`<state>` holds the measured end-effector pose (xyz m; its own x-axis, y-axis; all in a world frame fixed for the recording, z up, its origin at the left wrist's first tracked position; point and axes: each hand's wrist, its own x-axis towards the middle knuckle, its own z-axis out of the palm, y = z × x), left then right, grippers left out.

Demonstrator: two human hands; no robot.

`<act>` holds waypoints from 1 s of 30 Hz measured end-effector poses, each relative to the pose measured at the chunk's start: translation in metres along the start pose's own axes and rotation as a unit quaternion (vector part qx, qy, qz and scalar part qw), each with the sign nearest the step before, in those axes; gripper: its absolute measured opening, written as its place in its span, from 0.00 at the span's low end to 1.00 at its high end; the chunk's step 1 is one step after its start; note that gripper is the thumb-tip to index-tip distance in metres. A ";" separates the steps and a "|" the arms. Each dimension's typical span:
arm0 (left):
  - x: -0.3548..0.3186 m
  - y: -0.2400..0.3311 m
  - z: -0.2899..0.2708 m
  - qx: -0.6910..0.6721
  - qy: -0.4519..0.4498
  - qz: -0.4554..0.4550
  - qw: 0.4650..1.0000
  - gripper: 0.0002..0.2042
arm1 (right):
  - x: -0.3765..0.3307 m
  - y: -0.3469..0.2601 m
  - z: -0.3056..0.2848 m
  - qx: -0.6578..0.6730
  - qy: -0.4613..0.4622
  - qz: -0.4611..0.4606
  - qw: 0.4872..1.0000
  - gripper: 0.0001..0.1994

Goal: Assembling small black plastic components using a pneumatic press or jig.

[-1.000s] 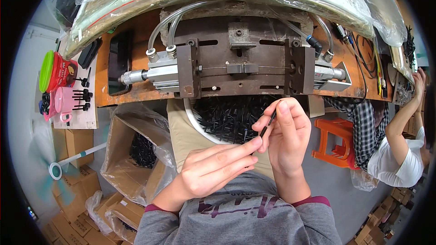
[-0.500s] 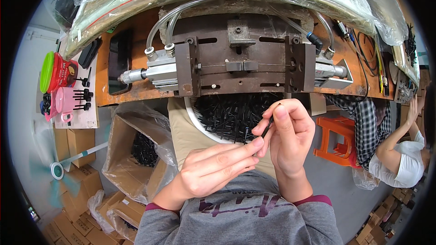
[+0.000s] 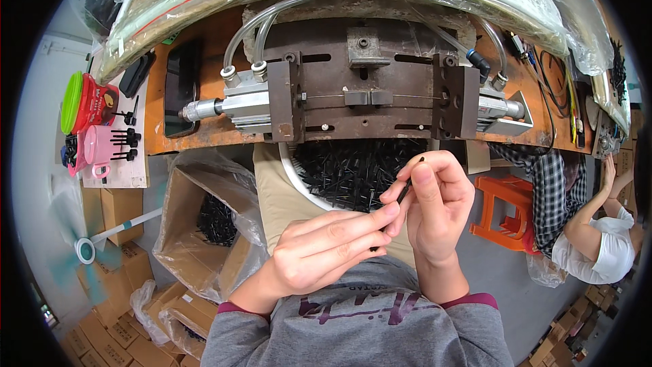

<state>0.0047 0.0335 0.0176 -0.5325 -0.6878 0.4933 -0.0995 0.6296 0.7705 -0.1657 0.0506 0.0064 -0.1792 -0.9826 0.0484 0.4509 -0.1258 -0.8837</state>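
Note:
My right hand is raised over the lap with thumb and fingers pinched round a thin black plastic piece. A small dark tip also shows at its fingertips. My left hand comes from the lower left, its fingers together and their tips meeting the right hand's at the black piece. Beneath the left fingers a bit of black pokes out; whether it belongs to the same piece is hidden. Just beyond the hands, a white-rimmed tub full of loose black pieces sits against the bench edge.
A brown metal fixture with clear air hoses and two cylinders stands on the orange bench. Left are a pink cup, a lined carton and a spinning fan. An orange stool and another person are at right.
The view has shifted slightly. My hands stay nearly in place, fingers still together, and a bit of black now shows below the left fingers and at the right fingertips.

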 end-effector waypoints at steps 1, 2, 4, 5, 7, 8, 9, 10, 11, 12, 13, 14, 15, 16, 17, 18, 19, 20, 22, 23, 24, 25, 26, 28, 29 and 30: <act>0.000 0.000 0.000 -0.002 0.001 -0.002 1.000 0.15 | 0.000 0.000 0.000 0.003 0.000 0.001 1.000 0.09; 0.000 0.000 0.000 -0.003 0.002 -0.004 1.000 0.15 | 0.000 0.001 0.000 0.006 -0.001 0.002 1.000 0.09; 0.000 -0.001 0.001 -0.003 0.003 -0.007 1.000 0.15 | 0.001 0.002 -0.001 0.013 -0.004 0.009 1.000 0.08; -0.001 -0.002 0.002 -0.003 0.004 -0.008 1.000 0.15 | 0.002 0.003 -0.002 0.017 -0.005 0.012 1.000 0.08; -0.003 -0.003 0.003 -0.003 0.011 -0.011 1.000 0.15 | 0.001 0.006 -0.003 0.018 -0.009 0.019 1.000 0.08; -0.003 -0.004 0.004 -0.003 0.014 -0.012 1.000 0.15 | 0.001 0.007 -0.004 0.018 -0.010 0.022 1.000 0.08; -0.003 -0.004 0.004 -0.004 0.012 -0.014 1.000 0.15 | 0.001 0.007 -0.004 0.015 -0.011 0.020 1.000 0.08; -0.002 -0.004 0.003 -0.005 0.010 -0.015 1.000 0.15 | 0.002 0.007 -0.004 0.014 -0.013 0.018 1.000 0.08; -0.002 -0.005 0.002 -0.005 0.008 -0.017 1.000 0.15 | 0.002 0.007 -0.004 0.012 -0.015 0.017 1.000 0.08; -0.002 -0.005 0.002 -0.005 0.009 -0.020 1.000 0.15 | 0.002 0.007 -0.004 0.014 -0.014 0.020 1.000 0.08; -0.003 -0.005 0.002 -0.006 0.010 -0.023 1.000 0.15 | 0.002 0.007 -0.004 0.015 -0.013 0.024 1.000 0.08; -0.003 -0.005 0.002 -0.006 0.011 -0.026 1.000 0.15 | 0.002 0.007 -0.003 0.016 -0.012 0.027 0.999 0.08; -0.003 -0.005 0.002 -0.006 0.011 -0.026 1.000 0.15 | 0.003 0.008 -0.004 0.017 -0.013 0.027 0.999 0.08; -0.003 -0.005 0.002 -0.005 0.012 -0.026 1.000 0.15 | 0.003 0.009 -0.004 0.019 -0.015 0.027 0.999 0.08; -0.004 -0.005 0.002 -0.004 0.012 -0.027 1.000 0.15 | 0.003 0.010 -0.004 0.021 -0.016 0.028 0.999 0.08; -0.004 -0.006 0.003 -0.005 0.016 -0.027 0.999 0.15 | 0.003 0.010 -0.002 0.007 -0.005 0.027 1.000 0.09; -0.004 -0.006 0.004 -0.007 0.019 -0.027 0.999 0.15 | 0.004 0.009 0.001 -0.008 0.007 0.026 1.000 0.09; -0.004 -0.007 0.004 -0.008 0.023 -0.026 0.999 0.15 | 0.004 0.009 0.003 -0.022 0.019 0.024 0.999 0.10; -0.003 -0.008 0.004 -0.003 0.021 -0.025 0.999 0.15 | 0.005 0.009 0.003 -0.025 0.019 0.025 0.999 0.11; -0.003 -0.008 0.004 0.000 0.020 -0.024 1.000 0.15 | 0.005 0.009 0.003 -0.027 0.019 0.025 0.999 0.11; -0.003 -0.009 0.003 -0.001 0.017 -0.025 1.000 0.15 | 0.005 0.009 0.003 -0.027 0.018 0.025 0.999 0.11; -0.003 -0.008 0.002 0.000 0.014 -0.027 1.000 0.15 | 0.006 0.009 0.003 -0.027 0.016 0.026 0.999 0.11; -0.003 -0.008 0.002 0.001 0.011 -0.030 1.000 0.15 | 0.006 0.009 0.002 -0.026 0.015 0.027 0.999 0.11; -0.002 -0.008 0.003 -0.001 0.013 -0.029 0.999 0.15 | 0.005 0.010 -0.003 0.006 -0.010 0.030 0.999 0.09; -0.002 -0.008 0.003 -0.002 0.015 -0.029 0.999 0.15 | 0.004 0.011 -0.005 0.022 -0.022 0.031 0.999 0.08; -0.002 -0.009 0.003 0.000 0.014 -0.024 1.000 0.14 | 0.004 0.011 -0.005 0.027 -0.016 0.034 0.999 0.09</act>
<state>0.0043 0.0301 0.0089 -0.5042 -0.7268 0.4665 -0.1240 0.5955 0.7937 -0.1659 0.0458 -0.0057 -0.1191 -0.9929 0.0049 0.5070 -0.0651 -0.8595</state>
